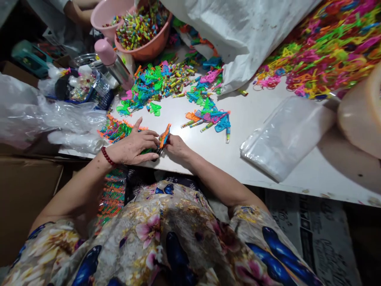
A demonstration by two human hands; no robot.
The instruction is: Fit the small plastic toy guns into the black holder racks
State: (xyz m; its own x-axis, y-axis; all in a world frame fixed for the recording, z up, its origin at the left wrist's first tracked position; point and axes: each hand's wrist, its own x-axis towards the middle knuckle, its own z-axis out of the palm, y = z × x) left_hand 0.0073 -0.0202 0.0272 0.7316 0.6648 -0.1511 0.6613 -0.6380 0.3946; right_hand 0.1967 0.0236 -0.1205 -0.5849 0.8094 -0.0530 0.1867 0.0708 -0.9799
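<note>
My left hand, with a dark red bead bracelet, lies with fingers stretched out over a row of small colourful plastic pieces near the table's front edge. Its fingertips reach toward my right hand, whose fingers are closed around an orange-and-blue plastic toy piece standing up between the two hands. The lower part of that piece is hidden. To the right lies a small group of orange, purple, pink and blue plastic pieces with little clear tubes of coloured contents.
Behind are a loose pile of green and blue plastic pieces, an orange basin of small tubes and a pink-capped flask. Clear plastic bags lie at right, near a big colourful heap. Another person's arm shows top left.
</note>
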